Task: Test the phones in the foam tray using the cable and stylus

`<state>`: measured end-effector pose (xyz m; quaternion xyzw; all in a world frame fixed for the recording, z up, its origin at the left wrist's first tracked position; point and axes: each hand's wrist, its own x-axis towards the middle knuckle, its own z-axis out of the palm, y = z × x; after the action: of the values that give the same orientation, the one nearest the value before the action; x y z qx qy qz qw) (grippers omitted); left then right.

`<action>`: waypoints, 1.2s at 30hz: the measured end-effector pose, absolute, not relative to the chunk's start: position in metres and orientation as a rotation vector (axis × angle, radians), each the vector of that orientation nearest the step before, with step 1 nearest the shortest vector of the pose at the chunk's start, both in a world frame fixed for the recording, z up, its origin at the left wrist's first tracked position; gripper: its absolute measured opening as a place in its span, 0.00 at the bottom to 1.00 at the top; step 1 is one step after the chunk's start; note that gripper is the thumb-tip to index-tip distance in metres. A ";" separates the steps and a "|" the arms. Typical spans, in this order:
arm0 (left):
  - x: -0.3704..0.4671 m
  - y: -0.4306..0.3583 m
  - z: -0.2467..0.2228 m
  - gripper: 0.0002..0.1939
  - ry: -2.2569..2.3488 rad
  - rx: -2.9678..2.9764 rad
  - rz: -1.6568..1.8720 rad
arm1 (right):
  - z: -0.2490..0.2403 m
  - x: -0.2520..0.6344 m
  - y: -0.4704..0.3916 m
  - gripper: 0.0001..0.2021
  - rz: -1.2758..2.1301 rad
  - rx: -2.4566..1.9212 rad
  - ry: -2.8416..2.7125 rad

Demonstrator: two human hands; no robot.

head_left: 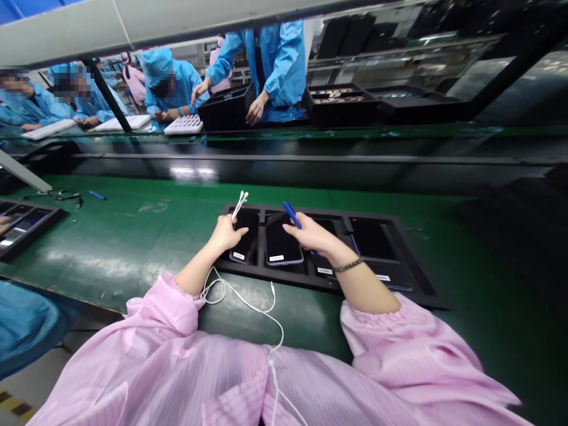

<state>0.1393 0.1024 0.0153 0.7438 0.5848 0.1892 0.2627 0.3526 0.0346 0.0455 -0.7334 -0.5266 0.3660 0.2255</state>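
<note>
Gripping white leads [240, 205] in the curled fingers of the left hand [225, 234], with plugs [244, 195] upward and thumb out. Clasping a blue pen [290, 210] in the closed right hand [314, 235], unclear whether touching a screen. Shows four dark-screened phones [278, 241] just below, with the third partly covered by that hand. Seems partway along: phones already lying in slots of the black tray [284, 274], labels [276, 258] on near ends, plugs joined to none. Leaves untold how much remains. Has green bench [146, 236] around, another tray [34, 232] leftward, blue-clad co-workers [286, 65] beyond.
</note>
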 end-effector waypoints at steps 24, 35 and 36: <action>0.137 0.070 0.003 0.09 1.475 2.028 0.464 | 0.048 0.424 0.027 0.22 0.507 -2.695 -1.617; 0.074 0.132 0.008 0.10 1.626 2.060 0.642 | 0.050 0.371 0.028 0.15 1.053 -2.330 -1.421; 0.068 0.135 0.008 0.13 1.614 2.034 0.675 | 0.053 0.370 0.028 0.13 1.098 -2.283 -1.393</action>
<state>0.0685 0.1349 0.0075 0.7383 0.5858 0.2451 0.2273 0.3705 0.0278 0.0526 -0.7836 -0.4780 0.3767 0.1249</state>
